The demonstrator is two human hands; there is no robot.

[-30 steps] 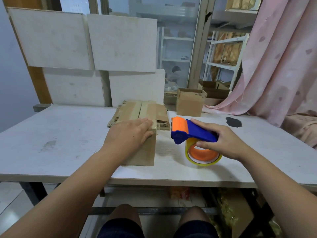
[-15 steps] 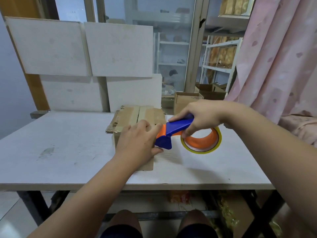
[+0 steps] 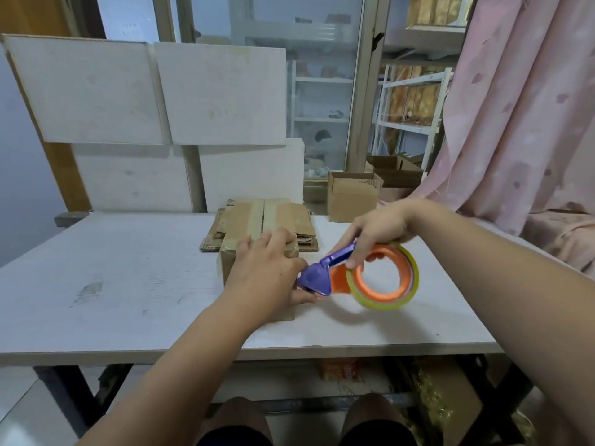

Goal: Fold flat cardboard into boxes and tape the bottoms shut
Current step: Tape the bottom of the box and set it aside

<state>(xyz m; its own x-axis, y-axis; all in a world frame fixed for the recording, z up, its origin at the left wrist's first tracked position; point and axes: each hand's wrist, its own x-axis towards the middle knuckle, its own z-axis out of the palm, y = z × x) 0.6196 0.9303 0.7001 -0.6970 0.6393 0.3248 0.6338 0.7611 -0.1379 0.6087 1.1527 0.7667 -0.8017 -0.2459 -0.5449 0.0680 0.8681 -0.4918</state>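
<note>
On the counter [image 3: 128,284] in front of me stands the folded box [image 3: 229,268], a strip of tape running along its top. My left hand [image 3: 267,275] lies flat on it with fingers spread, covering most of the near part. My right hand [image 3: 376,230] grips the blue handle of the tape dispenser [image 3: 317,278]; its head is at the box's near right corner, beside my left thumb. A stack of flat cardboard [image 3: 302,225] lies just behind. Farther back is an open box [image 3: 351,197], with a pink curtain [image 3: 515,123] to the right.
</note>
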